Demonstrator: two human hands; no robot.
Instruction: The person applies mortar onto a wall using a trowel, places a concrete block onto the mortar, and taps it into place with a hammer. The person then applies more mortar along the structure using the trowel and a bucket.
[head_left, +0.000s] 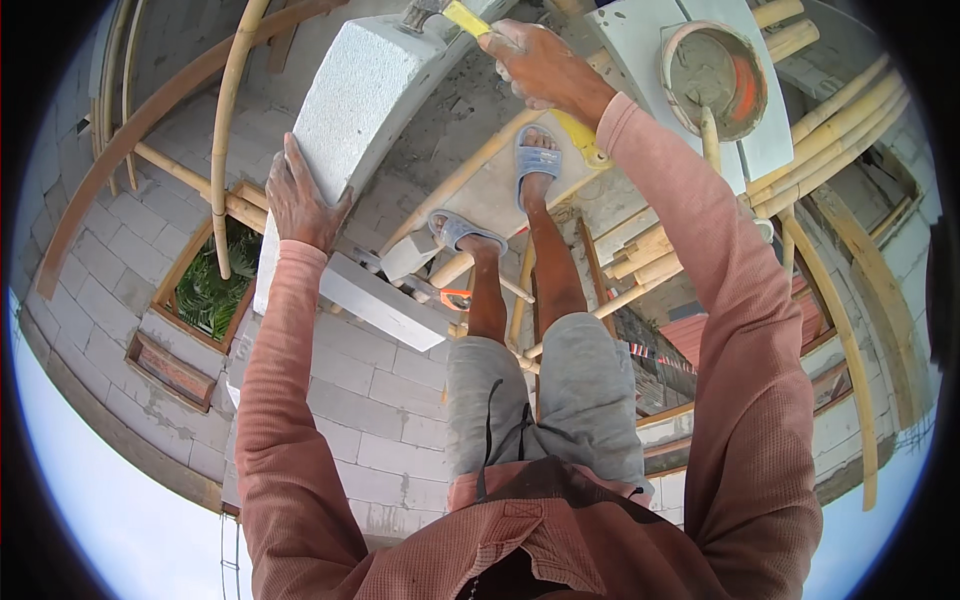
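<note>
My left hand [305, 195] lies against the side of a long white lightweight block [345, 100], its fingers stretched along the surface and gripping nothing. The block belongs to the top of a wall in front of me. In my right hand [550, 70] is a hammer with a yellow handle [466, 18]. The handle's lower end shows below my fist. Its grey metal head [418, 14] is at the block's top, near the upper edge of the view; whether it touches cannot be made out.
A round bucket [752, 118] of grey mortar stands on white blocks [640, 45] at the right, a tool handle [710, 135] leaning out. My sandalled feet stand on a board [490, 190] amid bamboo poles [840, 140]. One bamboo upright [222, 150] rises left.
</note>
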